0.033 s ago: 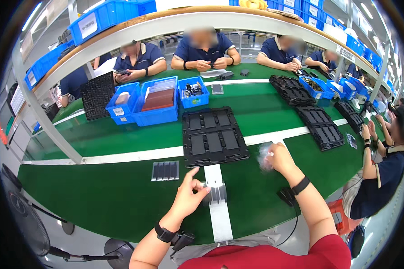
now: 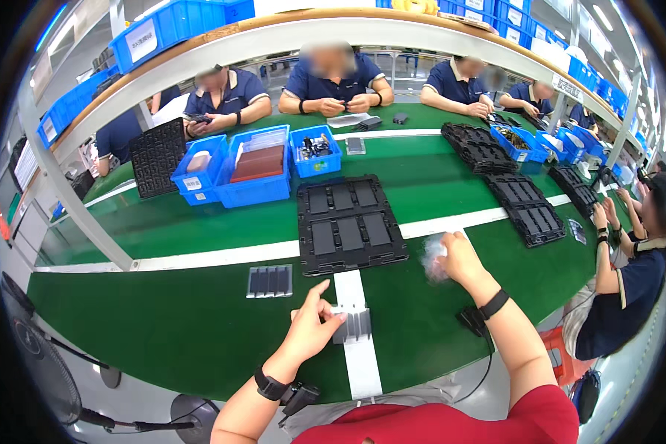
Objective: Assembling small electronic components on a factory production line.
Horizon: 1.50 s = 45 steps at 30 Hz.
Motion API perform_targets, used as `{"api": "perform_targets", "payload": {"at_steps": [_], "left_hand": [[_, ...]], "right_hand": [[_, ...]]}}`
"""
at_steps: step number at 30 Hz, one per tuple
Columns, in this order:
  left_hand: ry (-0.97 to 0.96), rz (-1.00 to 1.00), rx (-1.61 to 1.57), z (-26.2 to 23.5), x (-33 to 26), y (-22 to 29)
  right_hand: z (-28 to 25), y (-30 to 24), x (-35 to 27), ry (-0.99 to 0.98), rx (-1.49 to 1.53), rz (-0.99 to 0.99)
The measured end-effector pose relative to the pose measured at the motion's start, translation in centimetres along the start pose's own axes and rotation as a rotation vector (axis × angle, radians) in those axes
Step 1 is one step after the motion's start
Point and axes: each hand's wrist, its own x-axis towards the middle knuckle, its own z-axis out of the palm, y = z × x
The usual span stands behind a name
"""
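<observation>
My left hand point(image 2: 312, 325) has its index finger stretched out, while its thumb and curled fingers meet the left edge of a small clear sheet with dark strips point(image 2: 357, 325). That sheet is over the white band point(image 2: 362, 366) on the green table. Further right, my right hand point(image 2: 460, 260) is closed on crumpled clear plastic film point(image 2: 434, 260), which is blurred. A similar clear sheet with dark strips point(image 2: 269, 282) lies left of my left hand. Beyond both hands sits a black tray point(image 2: 353, 214) with dark rectangular pieces in its pockets.
Blue bins point(image 2: 255, 189) stand behind the tray to the left. More black trays point(image 2: 525, 211) lie to the right. A shelf beam point(image 2: 333, 33) crosses overhead, with a post point(image 2: 81, 189) at left. Co-workers sit opposite and at right. A cable point(image 2: 488, 362) hangs by my right forearm.
The clear sheet at my left hand has shifted slightly toward me and looks sharper and wider. The film in my right hand has changed shape a little.
</observation>
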Motion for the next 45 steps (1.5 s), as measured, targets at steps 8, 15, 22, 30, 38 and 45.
{"api": "perform_targets", "payload": {"at_steps": [8,15,22,30,38,45], "left_hand": [[0.109,0.178,0.684,0.6,-0.8,0.8],[0.203,0.22,0.623,-0.5,-1.5,0.6],[0.24,0.27,0.496,-0.1,0.1,0.0],[0.35,0.286,0.343,-0.9,1.5,-1.8],[0.393,0.282,0.296,-1.9,1.7,-1.6],[0.408,0.281,0.245,-2.0,2.3,-1.9]], "right_hand": [[-0.8,0.9,2.9,-0.099,-0.426,-0.25],[-2.6,-3.7,4.9,-0.597,-0.495,-0.126],[-4.1,-11.7,11.5,-0.348,-0.36,-0.313],[7.7,-14.9,18.3,-0.09,-0.396,-0.797],[6.1,-18.3,20.0,-0.25,-0.687,-1.029],[7.3,-17.1,21.5,-0.085,-0.627,-0.791]]}}
